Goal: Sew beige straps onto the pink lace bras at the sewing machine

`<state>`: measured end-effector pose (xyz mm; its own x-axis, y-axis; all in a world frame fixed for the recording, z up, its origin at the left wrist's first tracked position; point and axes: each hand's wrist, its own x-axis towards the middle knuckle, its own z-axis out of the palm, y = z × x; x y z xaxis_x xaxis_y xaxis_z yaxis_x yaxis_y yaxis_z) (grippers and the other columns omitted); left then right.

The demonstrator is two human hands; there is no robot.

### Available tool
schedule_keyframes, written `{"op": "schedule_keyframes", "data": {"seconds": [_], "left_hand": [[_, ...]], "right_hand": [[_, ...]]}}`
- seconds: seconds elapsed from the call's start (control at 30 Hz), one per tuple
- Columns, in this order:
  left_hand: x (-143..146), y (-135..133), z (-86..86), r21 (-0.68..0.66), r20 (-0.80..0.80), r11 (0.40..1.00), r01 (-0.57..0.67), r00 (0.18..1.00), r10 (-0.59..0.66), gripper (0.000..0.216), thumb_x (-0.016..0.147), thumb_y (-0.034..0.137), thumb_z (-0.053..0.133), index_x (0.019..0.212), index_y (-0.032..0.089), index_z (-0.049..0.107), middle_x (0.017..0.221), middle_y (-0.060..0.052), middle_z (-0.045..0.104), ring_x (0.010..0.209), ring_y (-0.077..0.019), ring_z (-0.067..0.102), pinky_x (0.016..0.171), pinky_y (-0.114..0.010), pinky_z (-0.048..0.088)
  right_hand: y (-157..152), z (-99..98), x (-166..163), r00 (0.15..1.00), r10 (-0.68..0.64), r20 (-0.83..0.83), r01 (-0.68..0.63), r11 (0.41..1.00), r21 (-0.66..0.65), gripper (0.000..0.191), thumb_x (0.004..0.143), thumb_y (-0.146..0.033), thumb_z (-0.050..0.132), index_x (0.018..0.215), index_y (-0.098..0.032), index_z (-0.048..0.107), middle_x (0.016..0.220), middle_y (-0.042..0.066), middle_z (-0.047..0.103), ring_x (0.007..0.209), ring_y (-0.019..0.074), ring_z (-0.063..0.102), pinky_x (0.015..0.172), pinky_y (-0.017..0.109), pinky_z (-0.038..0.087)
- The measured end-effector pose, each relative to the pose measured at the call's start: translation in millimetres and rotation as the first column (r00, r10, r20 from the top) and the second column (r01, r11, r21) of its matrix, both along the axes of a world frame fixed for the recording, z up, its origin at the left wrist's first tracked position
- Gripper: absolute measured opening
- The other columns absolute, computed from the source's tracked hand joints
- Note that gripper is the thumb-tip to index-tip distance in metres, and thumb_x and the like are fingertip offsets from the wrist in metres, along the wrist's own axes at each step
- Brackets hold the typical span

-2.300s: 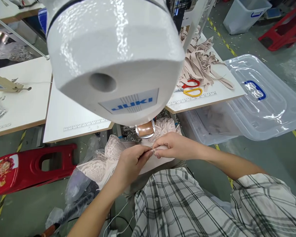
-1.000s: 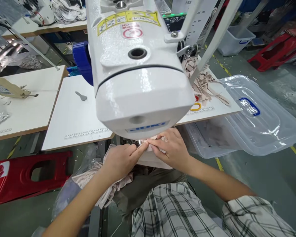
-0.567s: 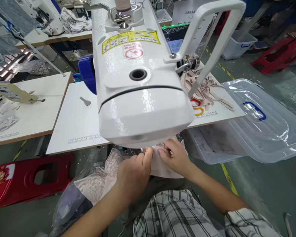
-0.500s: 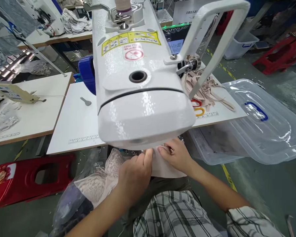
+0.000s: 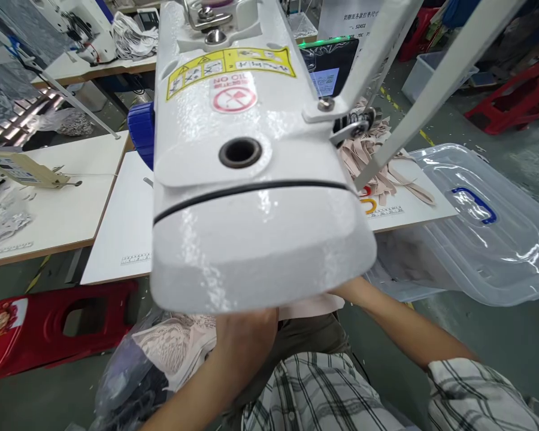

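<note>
The white sewing machine head fills the middle of the view and covers the fingers of both hands. Below its front edge shows the back of my left hand, beside a pale pink lace bra. Of my right hand only the part near the wrist is visible, next to a smooth pale pink fabric panel over my lap. Whether that panel belongs to the bra is hidden. The needle area is out of sight too.
A clear plastic bin lid lies at the right. Beige straps and orange-handled scissors rest on the machine table. A red stool stands at lower left, near a plastic bag.
The view has moved closer to the machine head, which looks larger and lower. It hides the fingers that showed on the pale pink fabric half a second ago.
</note>
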<state>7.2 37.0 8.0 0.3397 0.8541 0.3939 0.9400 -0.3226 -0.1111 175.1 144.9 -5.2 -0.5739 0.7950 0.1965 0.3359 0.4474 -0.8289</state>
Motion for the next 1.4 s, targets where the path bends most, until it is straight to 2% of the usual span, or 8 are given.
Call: {"op": "schedule_keyframes", "data": {"seconds": [0.3, 0.4, 0.63, 0.97, 1.07, 1.17, 1.27, 1.4], "left_hand": [[7.6, -1.8, 2.5, 0.047, -0.026, 0.999, 0.004, 1.0, -0.003, 0.027, 0.09, 0.008, 0.046, 0.114, 0.013, 0.058, 0.052, 0.001, 0.056, 0.041, -0.0168, 0.054, 0.042, -0.031, 0.031], [8.8, -0.9, 6.1, 0.043, -0.004, 0.999, 0.015, 1.0, -0.015, 0.026, 0.091, 0.007, 0.045, 0.113, 0.014, 0.058, 0.05, 0.003, 0.053, 0.042, -0.0151, 0.052, 0.043, -0.03, 0.031], [-0.1, -1.9, 6.2, 0.01, 0.046, 1.0, 0.004, 0.999, -0.004, 0.023, 0.095, 0.012, 0.039, 0.105, 0.015, 0.06, 0.054, 0.001, 0.058, 0.047, -0.0163, 0.056, 0.045, -0.03, 0.032], [-9.6, -7.5, -2.3, -0.05, 0.224, 0.999, -0.011, 0.974, 0.022, 0.022, 0.097, 0.015, 0.039, 0.11, 0.017, 0.057, 0.07, -0.002, 0.069, 0.06, -0.0175, 0.066, 0.051, -0.028, 0.04], [-13.3, -13.3, -5.4, -0.143, 0.454, 0.987, -0.073, 0.881, 0.132, 0.016, 0.099, 0.027, 0.043, 0.106, 0.019, 0.055, 0.075, -0.002, 0.069, 0.066, -0.0174, 0.068, 0.056, -0.025, 0.046], [-17.6, -14.3, -6.1, -0.314, 0.68, 0.945, -0.091, 0.674, 0.291, 0.024, 0.097, 0.041, 0.047, 0.101, 0.019, 0.056, 0.084, -0.005, 0.07, 0.074, -0.0192, 0.068, 0.058, -0.026, 0.05], [-23.5, -11.3, -4.1, -0.488, 0.758, 0.871, 0.054, 0.521, 0.392, 0.035, 0.094, 0.049, 0.047, 0.098, 0.018, 0.062, 0.096, -0.01, 0.071, 0.087, -0.0228, 0.067, 0.069, -0.03, 0.053], [-26.3, -12.8, -2.0, -0.61, 0.777, 0.697, 0.377, 0.456, 0.434, 0.039, 0.089, 0.052, 0.053, 0.098, 0.017, 0.069, 0.1, -0.01, 0.071, 0.094, -0.0248, 0.064, 0.081, -0.033, 0.05]], "right_hand": [[-0.7, 3.5, 8.0, 0.999, 0.01, -0.051, -0.012, 0.999, -0.039, 0.032, 0.082, -0.021, 0.061, 0.111, -0.026, 0.073, 0.134, 0.005, 0.062, 0.115, 0.0252, 0.064, 0.099, 0.04, 0.056], [-2.1, 1.6, 8.9, 0.995, -0.014, -0.102, 0.005, 0.996, -0.085, 0.034, 0.081, -0.023, 0.061, 0.113, -0.026, 0.072, 0.134, 0.005, 0.062, 0.116, 0.0251, 0.064, 0.09, 0.036, 0.06], [-4.1, -3.1, 3.9, 0.991, -0.008, -0.133, -0.003, 0.997, -0.08, 0.037, 0.082, -0.026, 0.06, 0.117, -0.024, 0.07, 0.135, 0.007, 0.06, 0.117, 0.0259, 0.061, 0.087, 0.036, 0.059], [-7.4, -3.0, 4.6, 0.988, -0.015, -0.155, -0.001, 0.995, -0.104, 0.039, 0.082, -0.029, 0.058, 0.119, -0.022, 0.069, 0.133, 0.008, 0.06, 0.098, 0.0224, 0.063, 0.073, 0.032, 0.056], [-9.3, -9.7, 7.6, 0.986, -0.04, -0.161, 0.022, 0.993, -0.115, 0.041, 0.082, -0.029, 0.06, 0.122, -0.02, 0.065, 0.133, 0.011, 0.059, 0.078, 0.0161, 0.061, 0.073, 0.032, 0.054], [-11.1, -16.6, 15.0, 0.984, -0.103, -0.142, 0.088, 0.99, -0.11, 0.038, 0.081, -0.034, 0.064, 0.116, -0.018, 0.063, 0.116, 0.01, 0.066, 0.07, 0.014, 0.055, 0.069, 0.03, 0.05], [-21.7, -16.9, 22.3, 0.995, -0.088, -0.056, 0.081, 0.99, -0.116, 0.022, 0.088, -0.038, 0.058, 0.093, -0.018, 0.066, 0.085, 0.003, 0.067, 0.066, 0.014, 0.053, 0.062, 0.026, 0.042], [-61.4, -7.7, 26.5, 0.994, 0.102, -0.043, -0.109, 0.966, -0.236, 0.031, 0.094, -0.042, 0.053, 0.075, -0.019, 0.06, 0.066, -0.002, 0.054, 0.061, 0.0115, 0.047, 0.057, 0.024, 0.033]]}}
